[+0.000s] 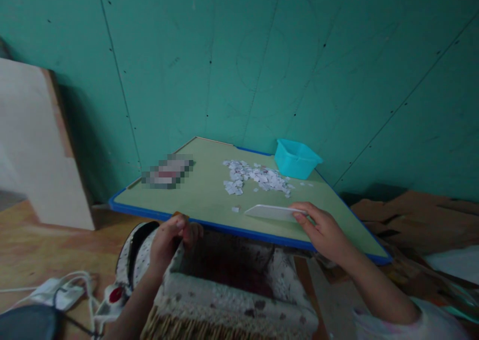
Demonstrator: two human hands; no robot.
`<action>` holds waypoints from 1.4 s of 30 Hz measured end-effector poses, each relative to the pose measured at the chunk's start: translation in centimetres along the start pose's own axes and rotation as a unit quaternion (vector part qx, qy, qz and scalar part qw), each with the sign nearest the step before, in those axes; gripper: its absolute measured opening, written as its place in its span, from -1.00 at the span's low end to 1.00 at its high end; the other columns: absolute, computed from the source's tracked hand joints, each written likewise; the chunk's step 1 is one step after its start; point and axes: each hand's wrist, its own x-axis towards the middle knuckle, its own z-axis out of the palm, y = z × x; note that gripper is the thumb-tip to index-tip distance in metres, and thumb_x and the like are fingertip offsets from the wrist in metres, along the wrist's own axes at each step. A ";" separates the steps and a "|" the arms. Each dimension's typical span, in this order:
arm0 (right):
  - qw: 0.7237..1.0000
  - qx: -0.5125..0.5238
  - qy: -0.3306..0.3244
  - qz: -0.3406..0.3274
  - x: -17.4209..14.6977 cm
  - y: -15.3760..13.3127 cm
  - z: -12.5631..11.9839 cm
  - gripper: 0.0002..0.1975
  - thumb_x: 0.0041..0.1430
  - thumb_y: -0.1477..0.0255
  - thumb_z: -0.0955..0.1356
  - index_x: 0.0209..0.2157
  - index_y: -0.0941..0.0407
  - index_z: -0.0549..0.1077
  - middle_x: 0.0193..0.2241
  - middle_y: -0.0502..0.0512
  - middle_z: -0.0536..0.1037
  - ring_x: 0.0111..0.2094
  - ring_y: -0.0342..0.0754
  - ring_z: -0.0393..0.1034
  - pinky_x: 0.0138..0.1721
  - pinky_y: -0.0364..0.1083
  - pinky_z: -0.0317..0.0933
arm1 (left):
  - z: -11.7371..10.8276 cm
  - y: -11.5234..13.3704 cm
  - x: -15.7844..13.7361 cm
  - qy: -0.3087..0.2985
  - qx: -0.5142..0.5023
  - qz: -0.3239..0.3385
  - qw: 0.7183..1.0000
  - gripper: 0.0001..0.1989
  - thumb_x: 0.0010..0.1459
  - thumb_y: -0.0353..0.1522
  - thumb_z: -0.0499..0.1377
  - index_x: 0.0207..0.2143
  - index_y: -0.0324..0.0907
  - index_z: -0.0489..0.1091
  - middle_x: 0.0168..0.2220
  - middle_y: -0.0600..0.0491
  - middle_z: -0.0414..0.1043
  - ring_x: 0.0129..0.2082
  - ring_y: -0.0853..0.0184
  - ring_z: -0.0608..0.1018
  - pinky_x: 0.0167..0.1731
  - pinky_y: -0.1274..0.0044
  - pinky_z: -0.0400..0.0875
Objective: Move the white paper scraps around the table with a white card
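In my right hand [318, 230] is a flat white plate-like piece with a slanted end [271, 212], held on edge low over the pale green tabletop [202, 190]. Beyond it lies a spread pile of small torn paper scraps [258, 175], with one loose scrap [235, 209] closer to the front edge. My left hand [168, 240] is closed at the table's blue front edge, beside the corner of a fabric-lined wicker basket [239, 292]. A small orange-brown bit [181, 214] shows at its fingertips; what the fingers grip is unclear. The basket opens just below the table edge.
A turquoise plastic tub [297, 159] stands at the table's back right. A blurred-out flat item [168, 171] lies at the left. Power strips with cables [60, 292] are on the floor at left, a white board [41, 145] leans nearby, and cardboard [407, 220] lies at right.
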 end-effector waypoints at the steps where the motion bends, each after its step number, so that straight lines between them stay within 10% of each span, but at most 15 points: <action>1: 1.000 -0.001 0.003 -0.009 0.1 -0.2 0.1 -0.79 0.27 0.40 0.21 -0.23 0.10 0.47 -0.30 0.12 0.62 -0.24 -0.03 0.54 -0.23 -0.10 0.41 | 0.0 0.0 0.0 -0.001 0.003 0.001 1.000 -0.71 -0.03 -0.32 0.21 -0.76 -0.17 0.40 -0.86 0.11 0.31 -0.78 0.37 0.34 -0.55 0.47 0.33; 17: 0.986 -0.020 -0.053 -0.157 4.0 -2.6 1.9 -0.78 0.31 0.52 0.19 -0.15 0.09 0.43 -0.23 0.10 0.60 -0.17 -0.09 0.49 -0.15 -0.07 0.37 | -0.1 -0.3 -0.1 0.007 0.006 0.013 1.000 -0.69 0.00 -0.33 0.20 -0.76 -0.16 0.39 -0.85 0.12 0.29 -0.79 0.37 0.33 -0.56 0.46 0.34; 32: 0.981 0.129 0.044 0.138 7.3 3.4 3.6 -0.71 0.12 0.33 0.28 -0.15 0.11 0.46 -0.21 0.11 0.57 -0.18 0.03 0.44 -0.14 0.01 0.31 | -1.0 -0.7 0.0 -0.050 0.013 0.046 0.998 -0.65 0.11 -0.31 0.15 -0.71 -0.18 0.35 -0.84 0.10 0.29 -0.76 0.37 0.31 -0.57 0.46 0.26; 42: 0.953 0.212 -0.020 0.216 7.0 3.8 4.9 -0.69 0.08 0.35 0.30 -0.13 0.15 0.46 -0.24 0.12 0.57 -0.35 -0.07 0.42 -0.35 -0.09 0.30 | 0.0 -0.1 0.1 -0.031 0.036 0.036 0.998 -0.64 0.04 -0.27 0.21 -0.76 -0.16 0.36 -0.87 0.10 0.30 -0.80 0.37 0.30 -0.61 0.47 0.26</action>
